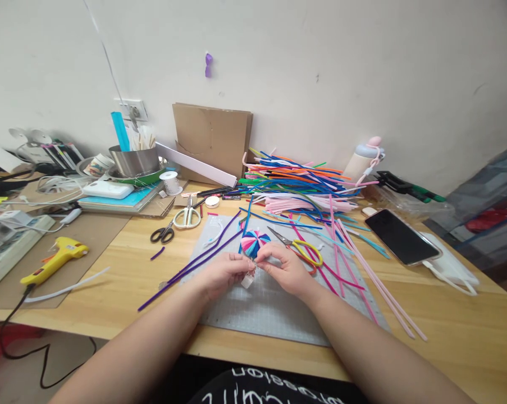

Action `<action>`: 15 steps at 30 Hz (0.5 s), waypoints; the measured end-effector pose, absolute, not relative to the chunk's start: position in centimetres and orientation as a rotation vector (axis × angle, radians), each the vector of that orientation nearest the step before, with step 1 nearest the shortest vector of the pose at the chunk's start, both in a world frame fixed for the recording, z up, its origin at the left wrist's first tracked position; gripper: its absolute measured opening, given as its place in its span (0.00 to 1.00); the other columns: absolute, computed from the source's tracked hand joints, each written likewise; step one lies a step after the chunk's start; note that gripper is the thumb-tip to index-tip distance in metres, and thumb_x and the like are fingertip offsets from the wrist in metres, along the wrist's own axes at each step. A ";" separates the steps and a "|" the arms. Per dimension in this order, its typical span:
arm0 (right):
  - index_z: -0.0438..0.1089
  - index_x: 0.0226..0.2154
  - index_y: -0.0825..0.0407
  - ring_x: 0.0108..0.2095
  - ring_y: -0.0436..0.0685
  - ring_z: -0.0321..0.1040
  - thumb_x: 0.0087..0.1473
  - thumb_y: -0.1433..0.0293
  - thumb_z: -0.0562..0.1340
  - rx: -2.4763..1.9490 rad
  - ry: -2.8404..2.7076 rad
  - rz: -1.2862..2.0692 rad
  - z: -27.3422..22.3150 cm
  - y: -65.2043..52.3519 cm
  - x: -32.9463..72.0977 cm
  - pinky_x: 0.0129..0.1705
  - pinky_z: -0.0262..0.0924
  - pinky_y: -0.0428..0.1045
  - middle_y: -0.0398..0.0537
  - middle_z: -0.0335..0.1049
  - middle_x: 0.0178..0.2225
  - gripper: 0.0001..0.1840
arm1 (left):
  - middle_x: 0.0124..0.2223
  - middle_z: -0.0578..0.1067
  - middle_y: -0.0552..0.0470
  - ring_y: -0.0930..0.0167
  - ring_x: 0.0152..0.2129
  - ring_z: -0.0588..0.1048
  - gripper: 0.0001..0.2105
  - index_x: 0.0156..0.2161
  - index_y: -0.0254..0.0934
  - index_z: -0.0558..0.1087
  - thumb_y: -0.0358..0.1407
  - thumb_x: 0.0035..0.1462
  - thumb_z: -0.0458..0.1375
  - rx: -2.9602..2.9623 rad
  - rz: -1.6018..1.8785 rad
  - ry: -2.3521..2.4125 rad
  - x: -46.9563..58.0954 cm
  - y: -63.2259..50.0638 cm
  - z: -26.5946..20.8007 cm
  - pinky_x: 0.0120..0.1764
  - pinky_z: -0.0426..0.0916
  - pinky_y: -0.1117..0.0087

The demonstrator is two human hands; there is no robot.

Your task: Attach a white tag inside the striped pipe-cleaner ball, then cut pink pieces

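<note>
My left hand [223,275] and my right hand [286,270] meet over the grey cutting mat [274,320], both with fingers pinched together. What sits between the fingertips is too small to make out. A small whitish, see-through piece [247,280] shows just below my left fingers. Right beyond the fingertips is a round piece striped in pink, blue and white [255,242], made of fuzzy stems; I cannot tell whether the fingers touch it. Yellow-handled scissors [307,252] lie open beside my right hand. Purple pipe cleaners [194,261] stretch out left of my left hand.
A pile of coloured pipe cleaners [299,179] lies at the back, with pink ones [379,280] at right. White-handled scissors [187,216] and black scissors [163,233] rest to the left. Farther left is a yellow glue gun [55,261]. A phone [402,237] lies right.
</note>
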State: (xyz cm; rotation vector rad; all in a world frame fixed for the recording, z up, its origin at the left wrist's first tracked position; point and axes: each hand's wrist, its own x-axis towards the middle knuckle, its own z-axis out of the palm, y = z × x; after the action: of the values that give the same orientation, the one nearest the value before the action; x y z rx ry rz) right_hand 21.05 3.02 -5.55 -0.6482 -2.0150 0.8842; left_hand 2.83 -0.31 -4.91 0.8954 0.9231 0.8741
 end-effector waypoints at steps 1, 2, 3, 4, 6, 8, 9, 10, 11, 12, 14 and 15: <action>0.69 0.29 0.49 0.35 0.55 0.66 0.55 0.68 0.60 -0.656 -2.016 0.876 -5.6 3.0 21.1 0.42 0.59 0.52 0.45 0.70 0.31 0.04 | 0.22 0.72 0.51 0.76 0.19 0.64 0.07 0.24 0.31 0.75 0.35 0.44 0.64 0.897 0.880 0.925 2.9 -0.3 -4.9 0.24 0.55 0.73; 0.69 0.29 0.49 0.34 0.55 0.66 0.55 0.69 0.60 -0.666 -2.015 0.868 -5.6 3.0 21.1 0.42 0.59 0.52 0.45 0.70 0.30 0.05 | 0.23 0.72 0.51 0.76 0.19 0.65 0.07 0.24 0.31 0.75 0.35 0.44 0.64 0.897 0.886 0.926 2.9 -0.3 -4.8 0.25 0.56 0.73; 0.69 0.29 0.49 0.34 0.55 0.66 0.55 0.68 0.60 -0.675 -2.012 0.861 -5.7 3.1 21.1 0.41 0.59 0.52 0.45 0.70 0.30 0.05 | 0.23 0.72 0.51 0.76 0.19 0.65 0.07 0.24 0.31 0.75 0.35 0.43 0.65 0.896 0.888 0.925 2.9 -0.3 -4.7 0.25 0.57 0.73; 0.69 0.29 0.49 0.34 0.55 0.66 0.55 0.68 0.60 -0.684 -2.007 0.853 -5.7 3.1 21.1 0.41 0.59 0.52 0.45 0.70 0.30 0.05 | 0.23 0.72 0.51 0.75 0.20 0.66 0.08 0.24 0.31 0.75 0.36 0.43 0.65 0.895 0.889 0.923 3.0 -0.3 -4.7 0.26 0.58 0.73; 0.69 0.28 0.50 0.33 0.55 0.66 0.55 0.68 0.60 -0.700 -1.995 0.836 -5.8 3.1 21.1 0.40 0.58 0.52 0.45 0.70 0.29 0.06 | 0.23 0.72 0.51 0.75 0.20 0.66 0.09 0.24 0.31 0.75 0.37 0.42 0.65 0.896 0.890 0.924 3.1 -0.3 -4.6 0.26 0.58 0.72; 0.69 0.27 0.50 0.33 0.55 0.66 0.54 0.68 0.61 -0.715 -1.979 0.819 -5.8 3.1 21.0 0.40 0.58 0.52 0.45 0.70 0.28 0.06 | 0.23 0.72 0.51 0.75 0.20 0.66 0.09 0.24 0.31 0.75 0.37 0.42 0.66 0.901 0.895 0.929 3.1 -0.3 -4.5 0.26 0.58 0.73; 0.69 0.27 0.50 0.32 0.55 0.66 0.54 0.68 0.61 -0.722 -1.971 0.811 -5.9 3.0 21.0 0.40 0.58 0.52 0.45 0.70 0.28 0.06 | 0.23 0.72 0.51 0.75 0.20 0.66 0.09 0.24 0.31 0.75 0.37 0.42 0.66 0.906 0.897 0.931 3.1 -0.3 -4.5 0.26 0.58 0.73; 0.69 0.27 0.50 0.32 0.55 0.66 0.54 0.68 0.61 -0.728 -1.963 0.803 -5.9 3.0 21.0 0.40 0.58 0.52 0.45 0.70 0.28 0.06 | 0.23 0.72 0.51 0.75 0.20 0.66 0.09 0.24 0.31 0.75 0.37 0.42 0.66 0.912 0.900 0.933 3.1 -0.3 -4.5 0.26 0.58 0.73; 0.69 0.26 0.50 0.32 0.55 0.65 0.54 0.68 0.61 -0.733 -1.956 0.797 -5.9 3.0 21.0 0.40 0.58 0.52 0.44 0.70 0.28 0.06 | 0.23 0.72 0.51 0.75 0.20 0.66 0.09 0.23 0.32 0.75 0.37 0.42 0.65 0.920 0.902 0.933 3.2 -0.3 -4.6 0.26 0.58 0.73; 0.69 0.26 0.50 0.32 0.55 0.65 0.54 0.69 0.62 -0.737 -1.949 0.790 -5.9 3.0 20.9 0.40 0.58 0.53 0.44 0.70 0.28 0.06 | 0.23 0.71 0.51 0.75 0.20 0.65 0.09 0.23 0.32 0.75 0.37 0.42 0.65 0.928 0.905 0.934 3.2 -0.3 -4.6 0.26 0.58 0.73; 0.69 0.26 0.49 0.32 0.55 0.65 0.54 0.69 0.61 -0.742 -1.934 0.778 -5.8 2.9 20.9 0.41 0.57 0.53 0.44 0.70 0.27 0.06 | 0.23 0.72 0.51 0.75 0.21 0.66 0.09 0.23 0.32 0.75 0.37 0.43 0.65 0.951 0.913 0.940 3.2 -0.3 -4.7 0.27 0.58 0.73; 0.69 0.26 0.49 0.32 0.55 0.65 0.54 0.70 0.61 -0.742 -1.927 0.774 -5.8 2.9 20.9 0.41 0.57 0.53 0.44 0.70 0.28 0.06 | 0.23 0.72 0.51 0.75 0.21 0.66 0.09 0.24 0.32 0.75 0.38 0.44 0.64 0.965 0.922 0.949 3.2 -0.2 -4.8 0.28 0.59 0.72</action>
State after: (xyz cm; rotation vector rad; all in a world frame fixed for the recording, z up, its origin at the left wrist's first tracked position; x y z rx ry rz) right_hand 20.89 2.90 -5.76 -0.7425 -1.9272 0.7736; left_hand 3.21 -0.25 -4.76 0.9653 0.9486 0.9220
